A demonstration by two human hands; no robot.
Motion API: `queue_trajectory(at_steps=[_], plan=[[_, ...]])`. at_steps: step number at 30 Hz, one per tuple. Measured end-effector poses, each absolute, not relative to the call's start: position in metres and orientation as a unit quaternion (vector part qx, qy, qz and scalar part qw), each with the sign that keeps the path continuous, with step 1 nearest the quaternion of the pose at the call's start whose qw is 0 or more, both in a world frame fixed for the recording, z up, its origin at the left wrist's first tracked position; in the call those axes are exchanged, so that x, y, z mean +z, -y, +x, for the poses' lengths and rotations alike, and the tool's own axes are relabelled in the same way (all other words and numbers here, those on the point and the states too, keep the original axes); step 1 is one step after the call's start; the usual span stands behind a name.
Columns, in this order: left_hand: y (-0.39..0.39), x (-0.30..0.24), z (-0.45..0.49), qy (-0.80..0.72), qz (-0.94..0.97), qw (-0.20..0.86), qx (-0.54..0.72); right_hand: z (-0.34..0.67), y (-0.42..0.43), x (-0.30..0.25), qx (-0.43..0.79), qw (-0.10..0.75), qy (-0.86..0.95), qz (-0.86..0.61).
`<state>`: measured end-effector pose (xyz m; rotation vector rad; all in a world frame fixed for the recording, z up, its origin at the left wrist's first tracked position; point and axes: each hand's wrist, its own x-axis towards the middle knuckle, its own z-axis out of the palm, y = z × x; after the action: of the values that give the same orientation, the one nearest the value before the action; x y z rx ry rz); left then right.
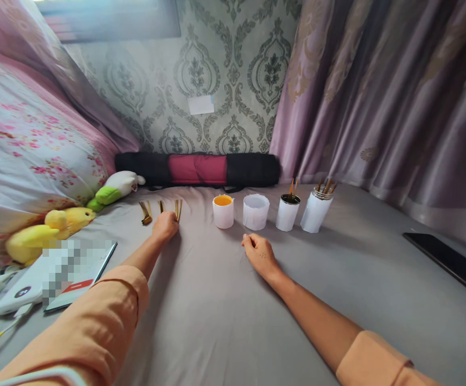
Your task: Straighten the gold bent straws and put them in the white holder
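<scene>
Bunches of thin gold-brown strips lie at the far left of the grey sheet, one bunch [146,213] tied or folded at its base. My left hand [165,224] rests over the others, its fingers curled; strips [178,208] stick out beyond it. What its fingertips grip is hidden. My right hand [260,254] is loosely closed just above the sheet, with nothing visible in it. Beyond it stand a white cup with an orange inside [223,214], a whitish cup [256,213], a white-wrapped can [287,214] with orange-brown sticks, and a white-wrapped jar [316,212] with brown sticks.
A black and maroon roll [198,169] lies along the wall. Plush toys [69,219], a tablet-like slab [91,268] and a white device [23,292] with a cable are at left. A black phone [450,262] lies at right, near the curtain [377,96].
</scene>
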<state>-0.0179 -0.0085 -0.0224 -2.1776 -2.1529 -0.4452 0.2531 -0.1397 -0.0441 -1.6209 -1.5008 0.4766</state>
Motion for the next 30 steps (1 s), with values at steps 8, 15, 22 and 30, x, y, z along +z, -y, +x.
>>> queue_trajectory(at_steps=[8,15,22,30], plan=[[0.012,-0.018,-0.016,0.700,-0.700,0.012,-0.142,0.253,0.140,-0.043,0.194,0.423,0.602,-0.649],[0.013,-0.015,-0.015,0.708,-0.692,0.008,-0.139,0.254,0.140,-0.043,0.195,0.428,0.602,-0.645],[0.014,-0.013,-0.014,0.715,-0.685,-0.003,-0.143,0.254,0.139,-0.044,0.192,0.424,0.606,-0.645],[0.014,-0.012,-0.015,0.723,-0.672,-0.021,-0.162,0.254,0.138,-0.044,0.194,0.425,0.606,-0.643]])
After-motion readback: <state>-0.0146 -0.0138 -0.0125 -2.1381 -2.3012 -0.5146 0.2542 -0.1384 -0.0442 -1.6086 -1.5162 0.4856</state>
